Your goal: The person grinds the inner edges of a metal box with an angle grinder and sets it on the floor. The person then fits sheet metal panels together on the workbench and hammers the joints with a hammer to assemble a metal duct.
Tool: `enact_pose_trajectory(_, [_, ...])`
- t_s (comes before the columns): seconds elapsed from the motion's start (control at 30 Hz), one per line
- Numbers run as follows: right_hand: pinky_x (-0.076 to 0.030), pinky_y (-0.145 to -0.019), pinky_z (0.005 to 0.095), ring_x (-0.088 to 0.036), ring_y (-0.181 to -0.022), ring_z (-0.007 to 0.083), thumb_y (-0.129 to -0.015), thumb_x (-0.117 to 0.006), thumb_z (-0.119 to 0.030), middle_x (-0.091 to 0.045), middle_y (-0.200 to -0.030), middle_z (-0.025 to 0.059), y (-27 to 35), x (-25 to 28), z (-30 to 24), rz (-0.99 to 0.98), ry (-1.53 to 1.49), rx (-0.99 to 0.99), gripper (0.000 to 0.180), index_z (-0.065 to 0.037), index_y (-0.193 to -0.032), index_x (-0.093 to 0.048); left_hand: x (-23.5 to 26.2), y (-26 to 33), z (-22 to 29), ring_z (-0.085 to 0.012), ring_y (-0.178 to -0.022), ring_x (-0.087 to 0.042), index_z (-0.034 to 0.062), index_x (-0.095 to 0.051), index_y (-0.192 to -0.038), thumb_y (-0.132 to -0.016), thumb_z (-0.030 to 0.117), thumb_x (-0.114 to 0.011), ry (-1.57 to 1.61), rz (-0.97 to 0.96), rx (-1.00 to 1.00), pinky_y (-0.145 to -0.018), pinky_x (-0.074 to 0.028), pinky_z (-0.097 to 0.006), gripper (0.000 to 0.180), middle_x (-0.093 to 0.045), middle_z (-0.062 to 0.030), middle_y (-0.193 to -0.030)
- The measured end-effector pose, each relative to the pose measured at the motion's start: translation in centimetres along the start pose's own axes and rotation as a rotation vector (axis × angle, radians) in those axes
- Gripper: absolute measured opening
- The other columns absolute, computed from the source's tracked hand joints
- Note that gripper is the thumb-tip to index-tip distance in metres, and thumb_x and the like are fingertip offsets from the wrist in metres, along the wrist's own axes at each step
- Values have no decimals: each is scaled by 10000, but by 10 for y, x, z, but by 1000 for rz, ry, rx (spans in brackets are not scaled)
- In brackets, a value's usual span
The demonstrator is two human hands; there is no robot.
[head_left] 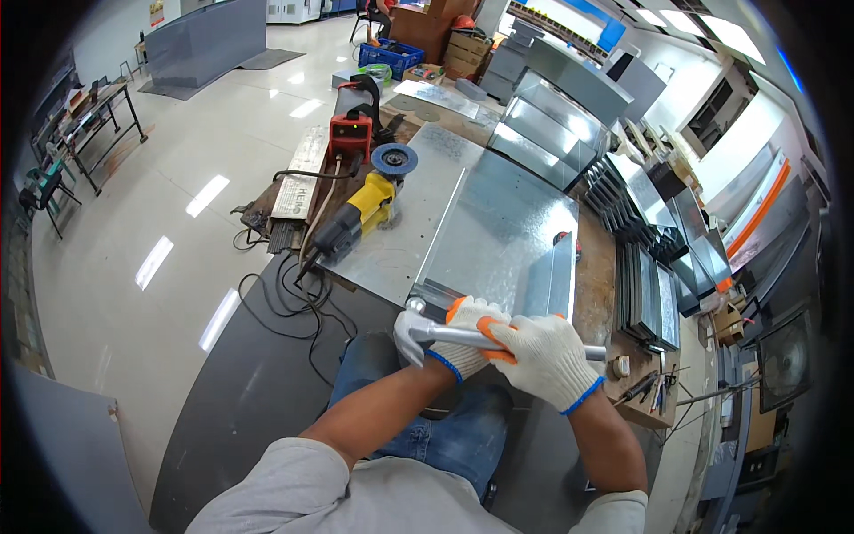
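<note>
Both my hands wear white knit gloves with orange patches and blue cuffs. My right hand (553,358) is closed round the shaft of a metal claw hammer (416,331), whose head points left above my lap. Behind the shaft, my left hand (464,345) rests at the near edge of a folded sheet-metal panel (498,222). The hammer and my right hand partly cover it, and its fingers are largely hidden. The panel has raised edges and lies on a flat metal sheet (391,254) on the workbench.
A yellow angle grinder (360,212) with a blue disc lies left of the panel, its cable (294,307) looping down. Beyond it stands a red-and-black machine (350,133). Stacked dark metal profiles (642,294) are on the right, near a tape roll (620,367) and hand tools (654,390).
</note>
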State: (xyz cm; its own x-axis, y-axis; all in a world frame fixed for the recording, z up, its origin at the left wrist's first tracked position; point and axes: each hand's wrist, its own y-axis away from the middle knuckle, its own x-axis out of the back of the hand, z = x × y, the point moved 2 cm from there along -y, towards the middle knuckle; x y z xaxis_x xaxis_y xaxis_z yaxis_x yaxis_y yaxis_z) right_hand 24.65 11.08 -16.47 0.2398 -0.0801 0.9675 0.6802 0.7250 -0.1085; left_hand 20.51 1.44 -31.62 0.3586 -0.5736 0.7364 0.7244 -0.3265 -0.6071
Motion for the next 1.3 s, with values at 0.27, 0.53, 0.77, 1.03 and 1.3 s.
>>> enact_pose_trajectory(0.27, [-517, -619, 354, -633, -621, 269, -716, -838, -50, -743, -838, 73, 74, -23, -3, 441, -433, -298, 407, -65, -1118, -771, 11, -17, 6, -295, -817, -710, 141, -719, -828, -856, 284, -664, -41, -317, 42, -764, -538, -404, 156, -724, -78, -861])
enact_pose_trajectory(0.53, [-497, -602, 293, -631, -632, 168, -669, -707, 69, -755, -838, 79, 210, -166, -95, 709, -753, -999, 426, 4, -1087, -754, 8, -17, 1, -312, -856, -713, 120, -731, -925, -845, 186, -686, -107, -278, -35, -794, -545, -424, 113, -744, -67, -950])
enact_pose_trajectory(0.77, [-493, -587, 292, -631, -626, 178, -704, -684, 80, -748, -810, 73, 217, -192, -83, 922, -634, -1061, 373, 26, -1069, -740, 8, -17, 3, -312, -891, -708, 107, -747, -1019, -825, 174, -712, -122, -327, -48, -795, -551, -425, 208, -742, -61, -1007])
enact_pose_trajectory(1.03, [-497, -581, 329, -617, -598, 207, -775, -781, 7, -728, -772, 80, 210, -205, -79, 864, -746, -1230, 308, 2, -1082, -754, 9, -17, 3, -309, -905, -704, 107, -747, -1051, -826, 161, -711, -114, -323, -58, -810, -552, -415, 234, -744, -58, -1030])
enact_pose_trajectory(1.3, [-505, -594, 335, -632, -612, 213, -774, -803, 2, -744, -798, 91, 212, -205, -79, 904, -860, -1212, 310, -16, -1080, -762, 8, -16, 3, -308, -915, -702, 111, -744, -1064, -830, 160, -702, -102, -331, -58, -808, -552, -418, 243, -744, -55, -1035])
